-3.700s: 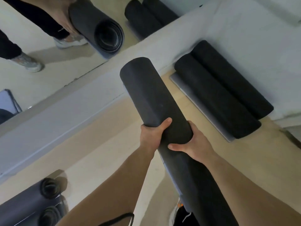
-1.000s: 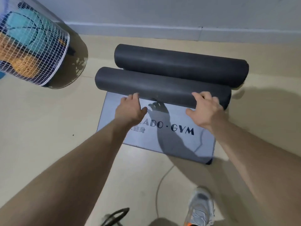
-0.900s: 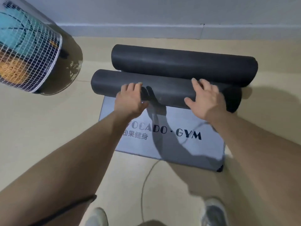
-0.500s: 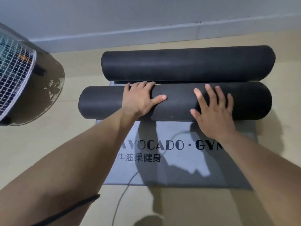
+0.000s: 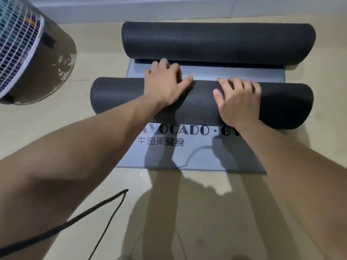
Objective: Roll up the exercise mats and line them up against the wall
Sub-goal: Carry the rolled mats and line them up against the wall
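Head view: left grip (image 5: pixel 165 85) and right grip (image 5: pixel 236 104) lie fingers apart, clamped on nothing, pressing the near rolled mat (image 5: pixel 202 104), which sits across a flat grey mat (image 5: pixel 206 156). Beyond it, the far rolled mat (image 5: pixel 217 42) lies near the wall (image 5: pixel 169 8). By my judgement two are rolled; the grey one is left to roll.

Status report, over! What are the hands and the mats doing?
Left hand and right hand on top of near rolled mat. It lies on grey flat mat, gap to far rolled mat. Gap unblocked.

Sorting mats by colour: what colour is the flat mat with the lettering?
The flat mat is grey; head view.
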`<state>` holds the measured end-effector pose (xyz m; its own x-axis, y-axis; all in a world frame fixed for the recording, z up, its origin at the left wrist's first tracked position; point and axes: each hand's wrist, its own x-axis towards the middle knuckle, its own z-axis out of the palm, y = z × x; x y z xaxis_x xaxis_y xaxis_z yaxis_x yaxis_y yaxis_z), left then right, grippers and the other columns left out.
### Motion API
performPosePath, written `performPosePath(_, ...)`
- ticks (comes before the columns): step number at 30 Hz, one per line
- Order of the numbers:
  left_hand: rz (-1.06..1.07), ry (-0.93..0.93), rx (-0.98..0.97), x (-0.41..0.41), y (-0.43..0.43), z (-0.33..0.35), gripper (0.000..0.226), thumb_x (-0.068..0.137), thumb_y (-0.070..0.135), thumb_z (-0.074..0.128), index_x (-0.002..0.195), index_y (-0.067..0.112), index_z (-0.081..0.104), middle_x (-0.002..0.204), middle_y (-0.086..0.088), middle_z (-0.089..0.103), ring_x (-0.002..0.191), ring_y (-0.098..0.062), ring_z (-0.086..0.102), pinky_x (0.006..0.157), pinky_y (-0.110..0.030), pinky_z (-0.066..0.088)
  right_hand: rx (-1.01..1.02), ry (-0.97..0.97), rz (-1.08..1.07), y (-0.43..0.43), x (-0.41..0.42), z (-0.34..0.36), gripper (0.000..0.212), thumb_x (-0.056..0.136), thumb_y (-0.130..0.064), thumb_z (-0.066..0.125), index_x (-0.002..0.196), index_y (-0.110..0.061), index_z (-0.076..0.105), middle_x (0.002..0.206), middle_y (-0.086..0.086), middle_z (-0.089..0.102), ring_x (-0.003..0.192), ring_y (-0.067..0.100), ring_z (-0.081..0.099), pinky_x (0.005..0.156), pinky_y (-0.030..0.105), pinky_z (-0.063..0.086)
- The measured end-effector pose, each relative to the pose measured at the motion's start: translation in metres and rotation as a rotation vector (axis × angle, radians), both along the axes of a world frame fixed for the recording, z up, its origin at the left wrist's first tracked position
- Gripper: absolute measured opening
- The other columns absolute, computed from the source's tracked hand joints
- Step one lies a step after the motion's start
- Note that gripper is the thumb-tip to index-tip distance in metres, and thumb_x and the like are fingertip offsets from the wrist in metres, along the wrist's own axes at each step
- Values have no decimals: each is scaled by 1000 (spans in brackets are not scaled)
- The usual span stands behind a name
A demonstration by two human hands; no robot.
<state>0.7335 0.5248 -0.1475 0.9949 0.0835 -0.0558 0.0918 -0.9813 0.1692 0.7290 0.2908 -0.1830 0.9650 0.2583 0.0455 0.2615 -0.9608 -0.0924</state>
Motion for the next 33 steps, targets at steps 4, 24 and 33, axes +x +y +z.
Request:
performPosePath(4, -97, 144, 39, -7, -9, -11, 73, 97, 75, 25, 138, 25, 56, 140, -6, 59, 129, -31, 54, 113, -50, 30, -48, 57, 0, -8, -50, 5, 55, 102, -49, 35, 150, -22, 38, 151, 16, 40, 140, 39, 35, 116, 61, 21)
performPosePath(24, -238, 203, 146, -159, 3, -27, 72, 96, 72, 16, 136, 25, 52, 124, -7, 66, 113, -35, 60, 100, -46, 40, -9, 134, 35, -17, -169, 11, 60, 92, -57, 42, 135, -18, 59, 134, 16, 53, 121, 41, 51, 104, 58, 31)
performPosePath(33, -173, 6, -79, -173, 29, -32, 54, 106, 42, 27, 122, 7, 64, 112, -15, 69, 104, -41, 61, 102, -50, 38, -102, 234, -94, -54, -133, 15, 68, 98, -58, 11, 147, -29, 48, 147, 10, 54, 138, 33, 45, 119, 57, 25)
